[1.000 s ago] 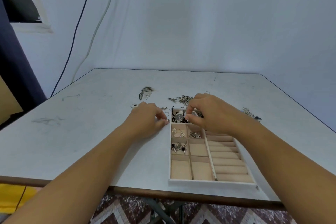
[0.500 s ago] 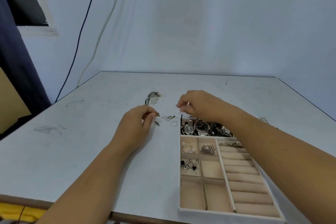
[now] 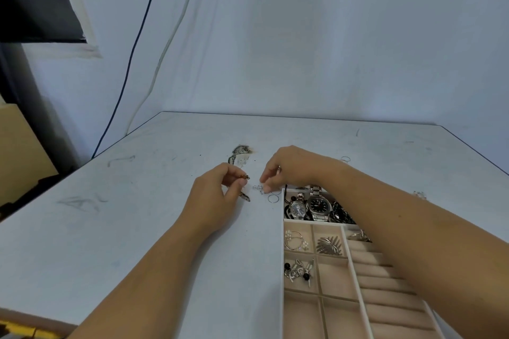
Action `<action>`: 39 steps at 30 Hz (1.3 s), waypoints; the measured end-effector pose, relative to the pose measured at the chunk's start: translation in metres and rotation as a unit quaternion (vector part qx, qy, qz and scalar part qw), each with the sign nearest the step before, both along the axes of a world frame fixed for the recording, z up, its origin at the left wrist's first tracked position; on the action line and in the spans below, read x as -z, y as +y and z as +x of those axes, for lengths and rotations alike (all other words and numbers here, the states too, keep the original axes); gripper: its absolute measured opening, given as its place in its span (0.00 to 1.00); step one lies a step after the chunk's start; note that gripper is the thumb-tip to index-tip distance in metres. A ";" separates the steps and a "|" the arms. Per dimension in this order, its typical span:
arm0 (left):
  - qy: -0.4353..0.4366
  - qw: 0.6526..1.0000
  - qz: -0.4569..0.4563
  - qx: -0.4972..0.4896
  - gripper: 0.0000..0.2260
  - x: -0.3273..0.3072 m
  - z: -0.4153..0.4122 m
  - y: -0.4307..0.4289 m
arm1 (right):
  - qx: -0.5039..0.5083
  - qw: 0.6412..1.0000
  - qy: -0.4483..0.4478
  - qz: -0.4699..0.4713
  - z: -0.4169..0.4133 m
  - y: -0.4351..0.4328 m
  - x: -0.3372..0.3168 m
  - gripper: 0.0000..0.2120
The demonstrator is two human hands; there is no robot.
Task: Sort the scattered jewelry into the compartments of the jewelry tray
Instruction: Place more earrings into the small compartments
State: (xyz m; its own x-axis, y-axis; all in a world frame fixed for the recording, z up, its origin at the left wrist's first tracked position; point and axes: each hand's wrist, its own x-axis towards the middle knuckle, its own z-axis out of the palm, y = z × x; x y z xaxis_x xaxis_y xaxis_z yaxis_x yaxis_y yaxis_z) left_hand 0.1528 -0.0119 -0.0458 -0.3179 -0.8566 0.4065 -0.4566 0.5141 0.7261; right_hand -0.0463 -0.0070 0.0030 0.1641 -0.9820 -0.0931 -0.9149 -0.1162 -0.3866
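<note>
Right now your left hand (image 3: pixel 217 195) sits at mid-frame above the table (image 3: pixel 137 228), thumb and forefinger closed on a small brown piece (image 3: pixel 246 177), the other fingers curled under. A dark piece (image 3: pixel 245 197) shows just below those fingertips. Just to the right, your right hand (image 3: pixel 289 166) reaches down with bent fingers onto a small clear-stone piece (image 3: pixel 259 188) on the table. I cannot tell whether it pinches the piece or only touches it. A thin wire ring (image 3: pixel 273 198) lies beside that piece, close to the top left corner of the jewelry tray (image 3: pixel 283 256).

The tray fills the lower right of the frame. Two watches (image 3: pixel 316 205) lie in its top compartment. Below them are pearl hoops (image 3: pixel 296 239), a leaf brooch (image 3: pixel 329 245) and black-bead earrings (image 3: pixel 298 271) — each in its own cell. More scattered jewelry (image 3: pixel 239 153) lies above your hands.
</note>
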 end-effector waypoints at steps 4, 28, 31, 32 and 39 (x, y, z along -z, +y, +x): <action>-0.004 1.000 0.012 -0.006 0.04 0.000 0.000 -0.003 | 0.002 1.000 0.002 0.002 0.002 -0.004 0.000 0.09; 0.069 0.994 -0.059 0.059 0.09 -0.022 -0.015 0.053 | 0.043 0.981 -0.056 -0.181 -0.015 0.112 -0.027 0.03; 0.066 0.992 -0.059 0.086 0.08 -0.030 -0.019 0.069 | 0.053 0.975 -0.067 -0.207 -0.014 0.138 -0.028 0.04; 0.062 0.991 -0.054 0.101 0.07 -0.032 -0.019 0.074 | 0.058 0.972 -0.073 -0.214 -0.014 0.146 -0.027 0.04; 0.011 0.979 -0.020 0.203 0.09 -0.038 -0.014 0.109 | 0.085 0.961 -0.110 -0.239 -0.014 0.194 -0.011 0.07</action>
State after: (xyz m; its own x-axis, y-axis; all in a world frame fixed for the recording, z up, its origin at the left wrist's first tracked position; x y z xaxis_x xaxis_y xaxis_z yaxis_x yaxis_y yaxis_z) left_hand 0.1386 0.0973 -0.0081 -0.6194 -0.6450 0.4476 -0.1928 0.6776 0.7097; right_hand -0.0606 0.1874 0.0143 -0.0377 -0.9180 0.3948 -0.8387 -0.1857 -0.5119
